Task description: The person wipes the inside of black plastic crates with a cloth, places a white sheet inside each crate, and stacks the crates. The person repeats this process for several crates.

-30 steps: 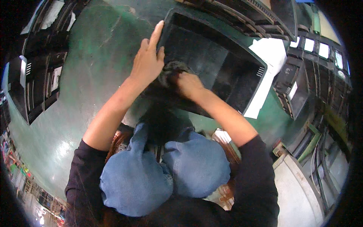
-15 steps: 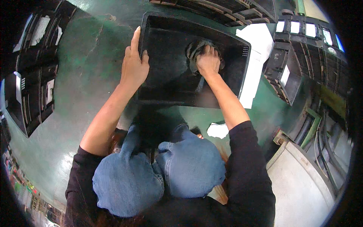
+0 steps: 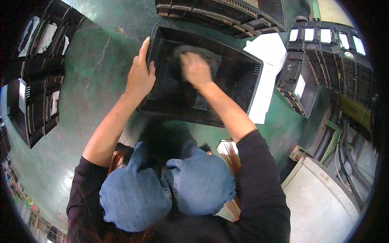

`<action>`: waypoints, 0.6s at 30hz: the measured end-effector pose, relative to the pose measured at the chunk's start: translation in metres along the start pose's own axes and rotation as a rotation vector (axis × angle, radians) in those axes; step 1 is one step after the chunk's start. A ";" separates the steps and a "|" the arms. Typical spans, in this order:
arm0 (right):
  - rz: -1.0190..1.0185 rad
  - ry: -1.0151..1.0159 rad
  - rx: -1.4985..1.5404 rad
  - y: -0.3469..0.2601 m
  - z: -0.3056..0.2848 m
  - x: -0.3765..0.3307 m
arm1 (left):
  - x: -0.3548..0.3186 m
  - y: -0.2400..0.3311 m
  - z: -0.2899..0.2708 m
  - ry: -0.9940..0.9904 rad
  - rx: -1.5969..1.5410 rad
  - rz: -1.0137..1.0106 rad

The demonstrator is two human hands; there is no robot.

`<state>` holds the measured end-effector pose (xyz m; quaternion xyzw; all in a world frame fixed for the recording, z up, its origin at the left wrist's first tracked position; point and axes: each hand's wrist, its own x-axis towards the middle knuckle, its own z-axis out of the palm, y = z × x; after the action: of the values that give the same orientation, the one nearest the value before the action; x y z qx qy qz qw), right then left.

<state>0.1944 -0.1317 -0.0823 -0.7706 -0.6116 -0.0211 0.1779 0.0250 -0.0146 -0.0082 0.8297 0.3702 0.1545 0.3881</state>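
Observation:
A black plastic bin (image 3: pixel 237 87) lies in front of my knees on the green floor, its open side up. My left hand (image 3: pixel 139 79) grips its left rim, the thumb over the edge and the index finger stretched along it. Inside the bin, my right hand (image 3: pixel 197 69) presses a dark, crumpled rag (image 3: pixel 187 48) against the bottom. Motion smears both this hand and the rag, and the fingers partly cover the cloth.
White paper sheets (image 3: pixel 265 79) lie beside the bin's right side. Black crates (image 3: pixel 42 77) stand at the left, with more crates (image 3: pixel 221 16) beyond the bin and at the right. A pale cabinet (image 3: pixel 320 190) and dark hoses (image 3: pixel 350 158) stand at lower right.
My right hand has swept the rag leftward across the bin's bottom. My left hand stays on the left rim. The bin appears slightly lower and tilted a little in view.

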 end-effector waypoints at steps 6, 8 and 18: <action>-0.182 -0.015 -0.165 -0.030 0.022 0.046 | 0.000 0.000 -0.001 0.007 0.035 -0.022; -0.210 -0.059 -0.189 -0.008 0.019 0.035 | 0.002 -0.002 -0.002 0.003 0.048 0.045; 0.013 -0.247 -0.541 0.033 -0.037 -0.045 | 0.003 0.002 -0.008 -0.094 0.016 -0.071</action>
<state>0.2213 -0.1910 -0.0669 -0.7908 -0.5957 -0.0881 -0.1098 0.0236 -0.0095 -0.0012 0.8256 0.3818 0.0984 0.4036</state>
